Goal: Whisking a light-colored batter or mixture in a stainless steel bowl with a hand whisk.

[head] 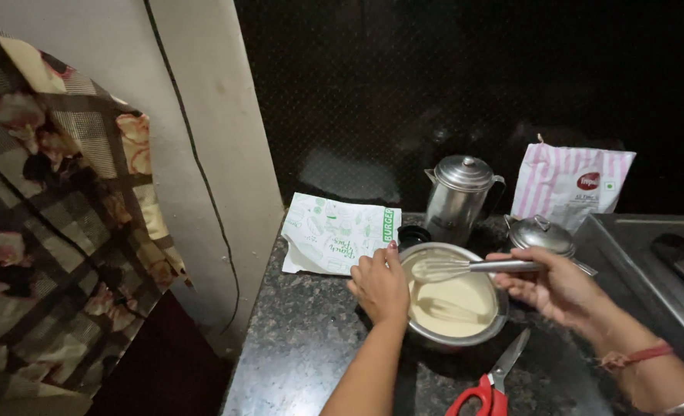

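Observation:
A steel bowl (490,327) of pale cream batter (456,306) sits on a dark speckled counter (303,347). My left hand (379,286) grips the bowl's left rim. My right hand (557,286) holds the handle of a metal whisk (465,267), whose wire head hangs just above the batter near the bowl's far side.
Red-handled scissors (490,389) lie in front of the bowl. Behind it stand a steel jug with lid (459,199), a small lidded steel pot (542,235), a pink striped packet (571,183) and a white-green paper bag (338,231). A steel tray (650,270) sits at right; patterned cloth (57,216) hangs at left.

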